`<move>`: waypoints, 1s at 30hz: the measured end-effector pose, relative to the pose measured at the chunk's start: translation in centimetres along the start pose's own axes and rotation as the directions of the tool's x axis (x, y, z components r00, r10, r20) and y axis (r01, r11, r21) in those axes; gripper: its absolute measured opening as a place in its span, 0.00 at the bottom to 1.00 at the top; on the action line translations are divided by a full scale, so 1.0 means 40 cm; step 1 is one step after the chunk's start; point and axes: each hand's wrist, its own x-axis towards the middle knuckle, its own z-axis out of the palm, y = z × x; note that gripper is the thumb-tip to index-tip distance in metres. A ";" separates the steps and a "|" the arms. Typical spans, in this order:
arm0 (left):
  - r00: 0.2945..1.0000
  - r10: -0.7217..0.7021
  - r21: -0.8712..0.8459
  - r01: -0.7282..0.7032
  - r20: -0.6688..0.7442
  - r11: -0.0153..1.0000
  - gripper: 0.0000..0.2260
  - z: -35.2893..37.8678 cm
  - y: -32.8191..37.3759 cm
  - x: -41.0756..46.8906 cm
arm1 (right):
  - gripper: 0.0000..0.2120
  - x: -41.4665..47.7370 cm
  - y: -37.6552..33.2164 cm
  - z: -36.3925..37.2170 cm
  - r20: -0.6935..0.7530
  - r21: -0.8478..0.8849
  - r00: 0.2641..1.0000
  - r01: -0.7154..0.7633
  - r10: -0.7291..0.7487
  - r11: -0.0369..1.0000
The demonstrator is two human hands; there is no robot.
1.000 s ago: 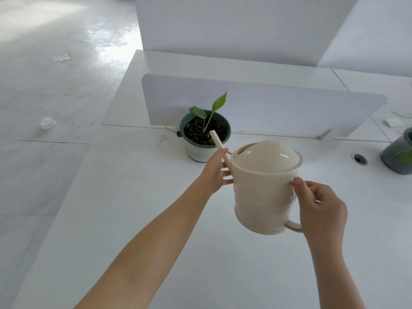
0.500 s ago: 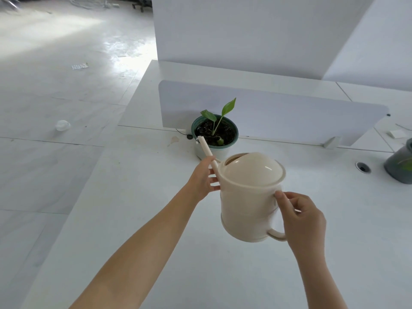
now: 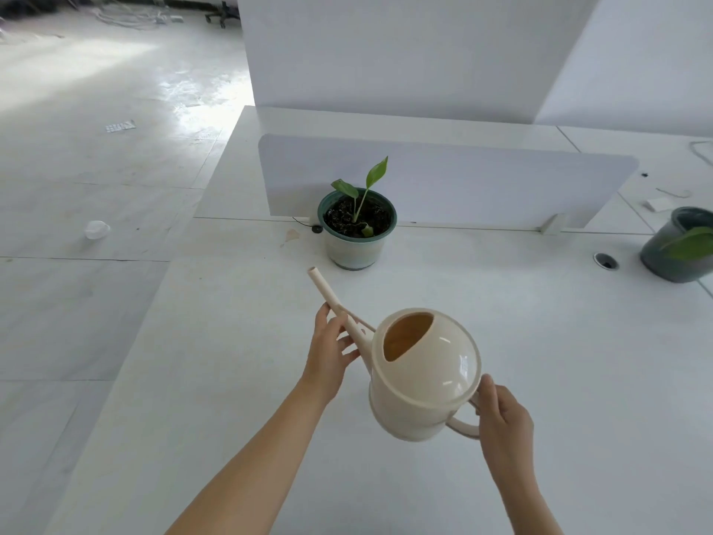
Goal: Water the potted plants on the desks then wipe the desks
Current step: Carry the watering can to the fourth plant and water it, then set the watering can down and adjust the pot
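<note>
A cream watering can (image 3: 424, 384) hangs above the white desk (image 3: 231, 380), its long spout pointing up and left. My right hand (image 3: 501, 415) grips its handle at the can's right side. My left hand (image 3: 330, 351) holds the spout from below, near its base. Beyond the spout tip stands a small plant (image 3: 362, 195) with two green leaves in a green-rimmed pale pot (image 3: 355, 245), against the desk divider. The spout tip is short of the pot and clear of it. A second, dark grey pot (image 3: 673, 249) with a green leaf stands at the desk's right edge of view.
A low white divider panel (image 3: 482, 183) runs along the back of the desk, with another desk behind it. A cable hole (image 3: 605, 260) lies near the grey pot. A small black object (image 3: 317, 228) and a brown stain (image 3: 291, 236) sit left of the plant. Open floor lies left.
The watering can has drawn back from the green-rimmed pot toward me and lowered; its spout tip, earlier over the pot's soil, now sits short of the pot. Both hands kept their hold.
</note>
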 end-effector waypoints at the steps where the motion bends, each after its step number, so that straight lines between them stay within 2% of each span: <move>1: 1.000 0.014 -0.012 -0.014 -0.017 1.000 0.20 -0.008 -0.006 -0.009 | 0.20 -0.001 0.012 0.007 0.008 0.011 1.000 -0.021 0.021 1.000; 7: 0.990 0.073 -0.051 -0.079 -0.121 0.996 0.20 -0.056 -0.029 -0.062 | 0.19 0.003 0.059 0.042 0.077 0.027 0.994 -0.080 0.077 0.996; 20: 0.948 0.154 -0.132 -0.197 -0.279 0.972 0.20 -0.140 -0.014 -0.111 | 0.19 0.015 0.043 0.136 0.200 -0.056 0.979 -0.035 0.046 0.998; 27: 0.938 0.153 -0.117 -0.198 -0.310 0.973 0.20 -0.177 -0.007 -0.122 | 0.19 0.018 0.031 0.168 0.245 -0.078 0.969 -0.015 0.034 0.997; 30: 0.937 0.142 0.025 -0.141 -0.319 0.990 0.19 -0.179 0.009 -0.141 | 0.17 0.025 0.026 0.167 0.260 -0.074 0.965 -0.027 0.045 0.997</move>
